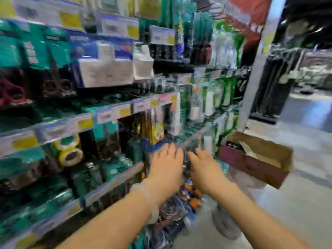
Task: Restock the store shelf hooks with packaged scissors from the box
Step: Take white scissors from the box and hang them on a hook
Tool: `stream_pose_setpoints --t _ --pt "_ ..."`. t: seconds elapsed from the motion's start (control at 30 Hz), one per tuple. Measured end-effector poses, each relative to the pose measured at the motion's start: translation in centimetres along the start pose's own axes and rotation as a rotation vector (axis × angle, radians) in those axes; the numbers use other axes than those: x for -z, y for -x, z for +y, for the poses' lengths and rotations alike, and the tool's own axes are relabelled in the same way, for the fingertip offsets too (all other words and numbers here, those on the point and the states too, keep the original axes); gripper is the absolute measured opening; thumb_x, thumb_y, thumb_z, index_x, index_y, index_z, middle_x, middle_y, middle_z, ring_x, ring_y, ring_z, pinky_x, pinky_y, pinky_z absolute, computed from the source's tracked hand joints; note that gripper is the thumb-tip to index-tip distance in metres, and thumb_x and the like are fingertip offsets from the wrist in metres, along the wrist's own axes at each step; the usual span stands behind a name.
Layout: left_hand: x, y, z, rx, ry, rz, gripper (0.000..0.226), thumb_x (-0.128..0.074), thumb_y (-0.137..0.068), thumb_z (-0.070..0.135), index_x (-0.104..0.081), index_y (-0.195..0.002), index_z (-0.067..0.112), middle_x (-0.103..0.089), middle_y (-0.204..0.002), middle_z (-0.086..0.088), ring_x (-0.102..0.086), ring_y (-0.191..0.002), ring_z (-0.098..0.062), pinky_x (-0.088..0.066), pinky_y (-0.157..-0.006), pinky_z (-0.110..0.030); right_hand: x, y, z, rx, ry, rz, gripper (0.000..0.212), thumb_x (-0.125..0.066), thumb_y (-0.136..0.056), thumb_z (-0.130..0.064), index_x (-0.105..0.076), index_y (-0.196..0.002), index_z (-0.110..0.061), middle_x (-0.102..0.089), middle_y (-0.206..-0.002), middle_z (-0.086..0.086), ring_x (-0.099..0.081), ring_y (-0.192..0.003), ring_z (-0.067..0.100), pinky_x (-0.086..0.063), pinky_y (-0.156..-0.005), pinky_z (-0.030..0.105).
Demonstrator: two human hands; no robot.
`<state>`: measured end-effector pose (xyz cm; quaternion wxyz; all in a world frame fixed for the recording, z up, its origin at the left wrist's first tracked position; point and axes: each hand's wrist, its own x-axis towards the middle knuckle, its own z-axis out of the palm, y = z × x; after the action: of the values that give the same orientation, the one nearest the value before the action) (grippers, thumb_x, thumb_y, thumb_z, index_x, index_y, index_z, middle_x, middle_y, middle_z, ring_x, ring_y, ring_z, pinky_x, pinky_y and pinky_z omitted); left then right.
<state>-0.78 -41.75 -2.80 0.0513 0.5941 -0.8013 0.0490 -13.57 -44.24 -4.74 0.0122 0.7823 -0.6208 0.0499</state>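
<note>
The whole view is smeared by motion. My left hand (166, 163) reaches to the low hooks of the shelf (115, 178), its fingers stretched out against the hanging packs. My right hand (203, 165) reaches in just beside it; a dark blurred pack (185, 159) lies between the two hands, and blur hides whether the right fingers hold it. More hanging packs with orange and dark parts (181, 205) show below my wrists. The open cardboard box (258, 159) with a maroon side stands to the right of my hands, with packs inside.
Packaged scissors with dark red and brown handles (55, 87) hang at upper left. Yellow tape rolls (71, 155) sit left of my hands. Price-label rails (100, 115) edge each shelf. A grey pillar (258, 69) and open floor (296, 212) lie to the right.
</note>
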Motion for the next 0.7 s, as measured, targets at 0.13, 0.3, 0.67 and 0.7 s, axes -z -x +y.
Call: stream_pose_setpoints --t 0.13,0.3,0.67,0.7 --pt "-2.9 -5.7 7.7 -0.092 0.005 -0.045 0.067 -0.046 -0.093 0.022 -0.009 -0.148 0.012 -0.007 -0.157 -0.015 -0.007 -0.145 -0.029 -0.017 -0.114 -0.043 -1.9 0.9 9.0 -0.115 -0.024 -0.054 0.069 -0.055 -0.089 -0.026 -0.019 -0.147 -0.014 -0.019 -0.152 0.012 -0.022 -0.139 0.030 -0.031 -0.109 0.040" --pt "-5.2 -11.8 15.2 -0.210 0.042 -0.121 0.067 -0.046 -0.095 0.020 -0.007 -0.149 0.013 -0.005 -0.157 -0.013 -0.003 -0.146 -0.029 -0.013 -0.116 -0.042 -3.2 1.4 19.0 -0.273 -0.034 -0.080 0.061 -0.054 -0.089 -0.021 -0.026 -0.143 -0.013 -0.023 -0.151 0.013 -0.024 -0.138 0.031 -0.031 -0.108 0.040" --pt "-12.3 -26.5 21.9 -0.304 0.016 -0.198 0.072 -0.052 -0.092 0.028 -0.010 -0.148 0.013 -0.009 -0.157 -0.015 -0.008 -0.145 -0.030 -0.015 -0.115 -0.041 -7.9 -5.9 32.5 -0.428 -0.067 -0.159 0.053 -0.056 -0.088 -0.029 -0.037 -0.135 -0.015 -0.034 -0.141 0.011 -0.035 -0.129 0.032 -0.039 -0.100 0.040" --pt "-12.8 -28.3 22.3 -0.309 0.024 -0.201 0.073 -0.055 -0.090 0.028 -0.012 -0.148 0.012 -0.010 -0.156 -0.015 -0.009 -0.145 -0.030 -0.016 -0.115 -0.042 -8.1 -7.1 33.9 -0.437 -0.064 -0.154 0.050 -0.057 -0.087 -0.029 -0.040 -0.132 -0.016 -0.037 -0.138 0.010 -0.038 -0.126 0.032 -0.041 -0.097 0.040"
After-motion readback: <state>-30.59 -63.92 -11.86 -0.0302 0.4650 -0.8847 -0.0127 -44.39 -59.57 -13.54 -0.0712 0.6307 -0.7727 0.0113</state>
